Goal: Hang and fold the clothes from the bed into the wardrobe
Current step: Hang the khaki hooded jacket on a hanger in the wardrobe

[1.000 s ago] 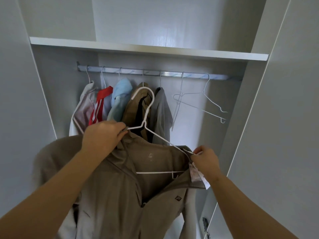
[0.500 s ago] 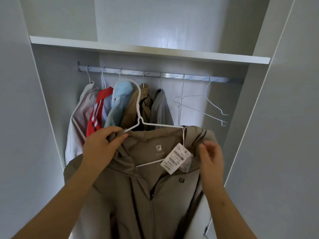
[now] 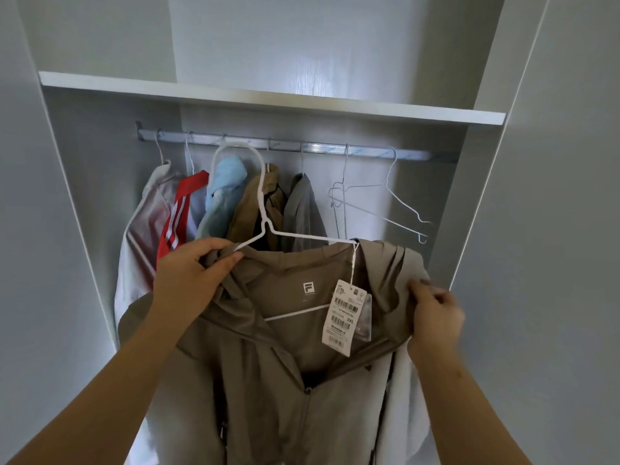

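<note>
1. Nearest the camera, the left hand (image 3: 188,283) grips the collar side of the taupe jacket (image 3: 268,380), fingers curled tight over fabric and wire together. The right hand (image 3: 436,317) pinches the jacket's other shoulder, fingers closed on the cloth; the view is slightly blurred there.

2. The jacket sits on a white wire hanger (image 3: 302,235), held in front of the open wardrobe and below the rail (image 3: 419,155). It is not yet hung. Hang tags (image 3: 345,317) dangle from the neck on a string.

3. Recommended procedure: draw the right shoulder fully over the wire end, centre the collar, and keep the tags clear of the hook. Then lift the hook over the bare stretch of rail between the grey garment (image 3: 302,213) and the empty hangers (image 3: 385,209). The fabric looks slippery, so support both shoulders until the hook seats.

4. Count:
   - Jacket in hand: one
   - Hanger in it: one
   - Garments already hung: five
   - Empty hangers, by their hooks: two
   - Rail: one
   - Shelf (image 3: 268,99) above: one
</note>
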The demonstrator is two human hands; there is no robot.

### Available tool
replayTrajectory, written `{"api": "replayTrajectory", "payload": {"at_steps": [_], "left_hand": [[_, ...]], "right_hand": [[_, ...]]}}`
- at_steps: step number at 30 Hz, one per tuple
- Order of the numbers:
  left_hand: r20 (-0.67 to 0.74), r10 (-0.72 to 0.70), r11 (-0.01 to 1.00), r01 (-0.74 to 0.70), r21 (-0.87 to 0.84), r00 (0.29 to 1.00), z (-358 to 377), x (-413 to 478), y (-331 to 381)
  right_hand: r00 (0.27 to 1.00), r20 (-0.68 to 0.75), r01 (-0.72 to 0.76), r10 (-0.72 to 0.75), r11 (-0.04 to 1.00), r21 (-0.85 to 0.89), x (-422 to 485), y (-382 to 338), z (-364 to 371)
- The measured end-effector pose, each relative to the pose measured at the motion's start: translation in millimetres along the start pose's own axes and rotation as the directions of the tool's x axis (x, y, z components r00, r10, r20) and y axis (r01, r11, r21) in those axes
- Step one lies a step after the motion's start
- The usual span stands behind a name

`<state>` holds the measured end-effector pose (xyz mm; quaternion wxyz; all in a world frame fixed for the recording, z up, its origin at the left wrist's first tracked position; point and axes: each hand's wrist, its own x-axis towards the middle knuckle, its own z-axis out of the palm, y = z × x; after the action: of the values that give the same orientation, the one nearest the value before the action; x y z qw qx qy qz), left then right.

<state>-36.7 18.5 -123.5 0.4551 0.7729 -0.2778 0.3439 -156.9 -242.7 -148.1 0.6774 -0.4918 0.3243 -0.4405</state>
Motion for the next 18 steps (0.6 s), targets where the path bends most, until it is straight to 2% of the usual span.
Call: {"api": "replayTrajectory", "payload": {"at_steps": [1,3,5,8,10,12,14,16,18], "left_hand": [[0.010,0.010,1.000,-0.010,0.011,1.000,0,0,1],[0.054,0.048,0.998,-0.049,0.033,0.997,2,-2,2],[0.120,0.072,0.997,-0.075,0.027,0.990,3,-4,4],[0.261,0.090,0.996,-0.088,-0.018,0.961,6,-4,9],[0.316,0.109,0.994,-0.098,-0.051,0.942,6,-4,10],[0.322,0.098,0.994,-0.080,-0.071,0.942,3,-4,10],[0.284,0.048,0.997,-0.029,-0.070,0.958,-1,-5,7],[0.240,-0.009,0.997,0.026,-0.066,0.971,-4,-5,5],[0.216,-0.033,0.996,0.051,-0.076,0.976,-6,-4,5]], "right_hand": [[1.000,0.021,0.012,-0.012,1.000,0.026,0,-5,0],[0.986,0.164,-0.040,0.017,0.990,0.138,-2,-14,3],[0.956,0.293,-0.056,-0.021,0.966,0.251,-8,-21,9],[0.866,0.481,-0.009,-0.139,0.956,0.292,-19,-26,20],[0.804,0.564,0.094,-0.187,0.977,0.190,-21,-24,23],[0.791,0.565,0.307,-0.234,0.951,-0.036,-18,-22,20],[0.805,0.540,0.445,-0.248,0.853,-0.272,-14,-19,13],[0.849,0.489,0.453,-0.201,0.754,-0.476,-11,-14,5],[0.872,0.463,0.465,-0.160,0.567,-0.680,-10,-12,1]]}}
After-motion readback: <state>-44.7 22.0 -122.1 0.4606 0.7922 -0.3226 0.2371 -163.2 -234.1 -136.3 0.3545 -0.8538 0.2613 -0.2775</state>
